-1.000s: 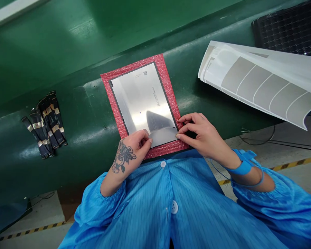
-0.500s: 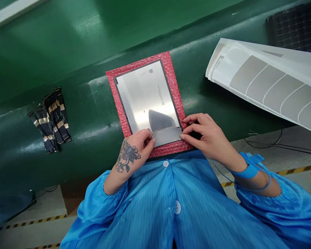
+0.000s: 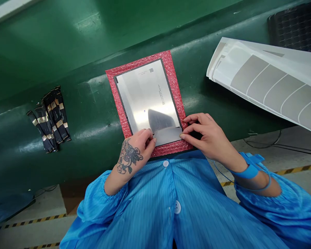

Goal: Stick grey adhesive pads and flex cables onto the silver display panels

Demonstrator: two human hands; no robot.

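Observation:
A silver-backed display panel with a dark border lies on a sheet of red bubble wrap. Across its near edge is a smooth grey strip. My left hand, tattooed on the back, has its thumb and curled fingers closed at the strip's left end, partly hiding it. At the other end, thumb and index finger of my right hand pinch the strip's corner, the remaining fingers bent above the panel's right edge.
On the green table, a bundle of black flex cables with gold-coloured patches lies left. A large curled sheet of white and grey film covers the right side. Behind it sits a black tray. The table's near edge runs by my blue coat.
Hardly anything differs. My left hand has shifted very slightly to the right, still at the strip's left end; my right hand keeps its pinch.

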